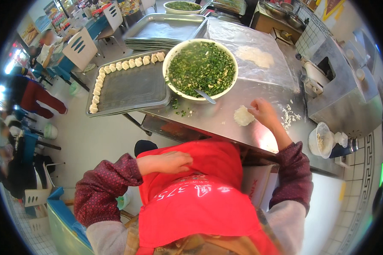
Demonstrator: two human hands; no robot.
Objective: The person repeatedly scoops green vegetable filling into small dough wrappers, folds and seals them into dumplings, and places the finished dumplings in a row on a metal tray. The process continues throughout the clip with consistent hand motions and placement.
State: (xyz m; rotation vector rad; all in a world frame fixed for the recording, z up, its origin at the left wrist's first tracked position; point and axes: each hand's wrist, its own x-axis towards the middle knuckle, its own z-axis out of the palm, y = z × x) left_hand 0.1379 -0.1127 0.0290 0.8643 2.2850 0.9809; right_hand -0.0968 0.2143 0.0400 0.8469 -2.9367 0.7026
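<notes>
At the right edge of a pale round dough wrapper or small stack of them, my right hand has its fingers bent; whether they pinch it is hidden. My left hand hovers before the red apron, fingers loosely bent, with no object showing in it. Beyond the wrapper stands a large cream bowl of chopped green filling. A flat metal spatula or knife leans out over its near rim. Left of the bowl, a metal tray bears a row of small filled dumplings along two sides.
Behind lie stacked metal trays and another bowl of filling. Plastic sheeting covers flattened dough. A steel machine and a plastic tub stand right. Dough scraps litter the steel table. People sit at left.
</notes>
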